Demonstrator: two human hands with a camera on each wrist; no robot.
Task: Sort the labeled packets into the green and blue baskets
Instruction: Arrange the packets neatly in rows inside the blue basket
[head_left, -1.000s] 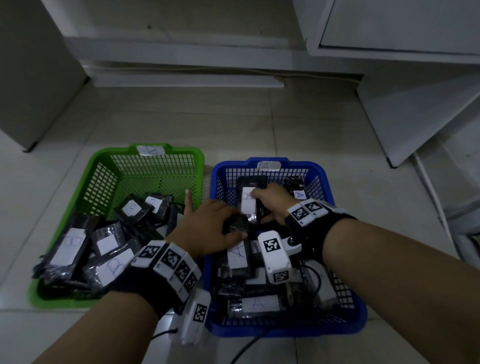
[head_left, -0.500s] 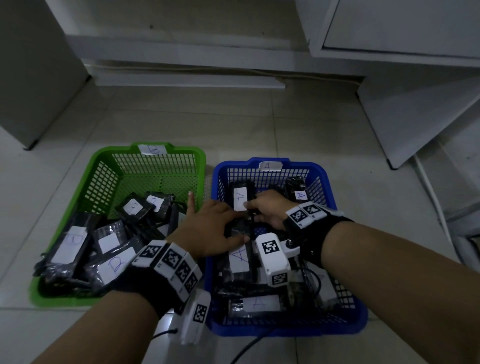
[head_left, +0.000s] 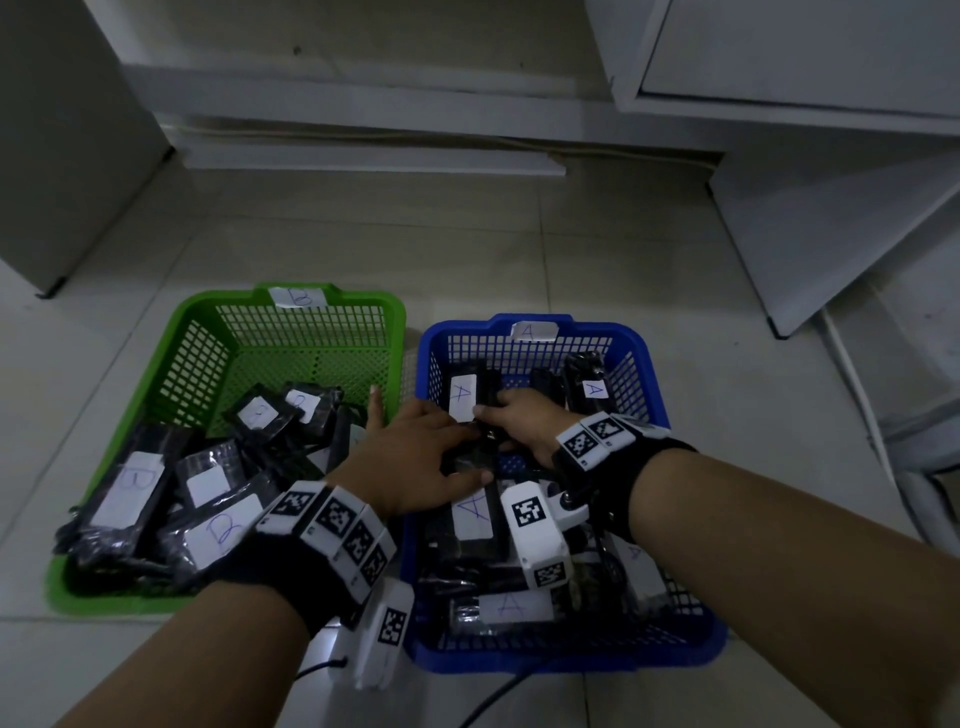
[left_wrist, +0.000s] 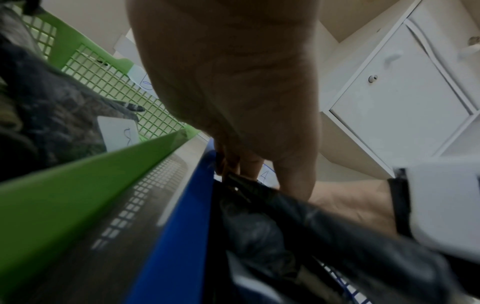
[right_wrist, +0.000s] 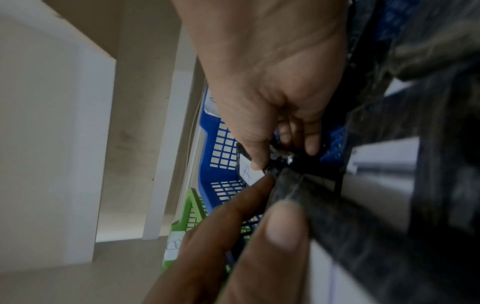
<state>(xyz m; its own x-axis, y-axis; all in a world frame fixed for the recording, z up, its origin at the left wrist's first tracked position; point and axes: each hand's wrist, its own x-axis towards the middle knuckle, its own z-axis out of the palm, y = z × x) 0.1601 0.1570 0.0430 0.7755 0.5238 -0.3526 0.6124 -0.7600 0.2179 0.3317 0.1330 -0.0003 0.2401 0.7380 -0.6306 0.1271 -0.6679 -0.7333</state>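
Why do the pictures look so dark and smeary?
Head view: dim light, yet the A label reads sharp. Left wrist view: the blue basket rim and black packet smear close up. Right wrist view: the left hand's thumb is blurred.

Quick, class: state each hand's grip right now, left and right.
Left hand: fingers rest on a black packet in the blue basket; grip cannot be told.
Right hand: pinching an A-labelled packet.

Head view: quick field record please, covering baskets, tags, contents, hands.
green basket: left, tag B, holds B packets
blue basket: right, tag A, holds A packets
right hand: in blue basket, pinching A packet
left hand: reaching into blue basket, fingers on a dark packet; grip unclear
floor: tiled
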